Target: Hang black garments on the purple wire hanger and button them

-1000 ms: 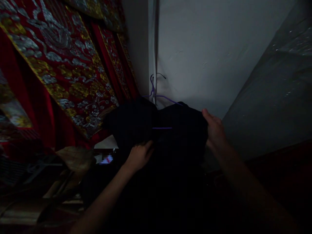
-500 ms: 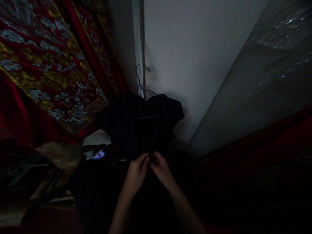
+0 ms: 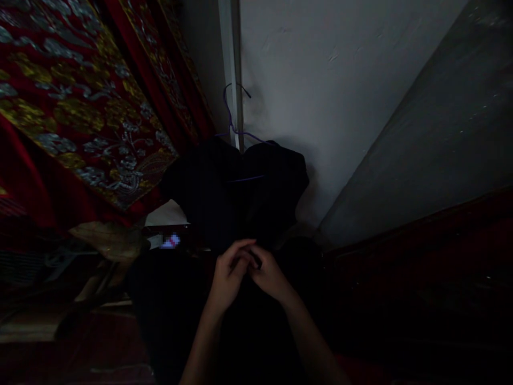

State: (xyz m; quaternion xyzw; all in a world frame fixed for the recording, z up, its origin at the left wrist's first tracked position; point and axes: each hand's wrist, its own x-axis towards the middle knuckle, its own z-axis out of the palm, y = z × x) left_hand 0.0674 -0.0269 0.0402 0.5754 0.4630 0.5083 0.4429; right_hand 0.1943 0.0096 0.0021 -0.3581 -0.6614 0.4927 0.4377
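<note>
A dark garment (image 3: 264,198) hangs from a purple wire hanger (image 3: 231,120) hooked on a narrow pale upright. Its neck gapes, and the hanger's lower bar shows inside. At the lower part of the garment's front, my left hand (image 3: 231,271) and my right hand (image 3: 267,271) meet with bent fingers. The left index finger reaches over toward the right fingertips. Both hands are closed at the dark cloth; the exact bit between the fingertips is lost in shadow.
Red cloth with gold and silver embroidery (image 3: 92,101) hangs at the left. Behind the garment is a pale wall (image 3: 304,69), with a grey sheet-like surface (image 3: 433,128) slanting at the right. A wooden piece (image 3: 32,323) lies lower left. The lower area is very dark.
My fingers have shifted from a pinch with the tips together to a more overlapped grip, the left index now stretched across. The view has tilted slightly, so hanger and garment sit higher.
</note>
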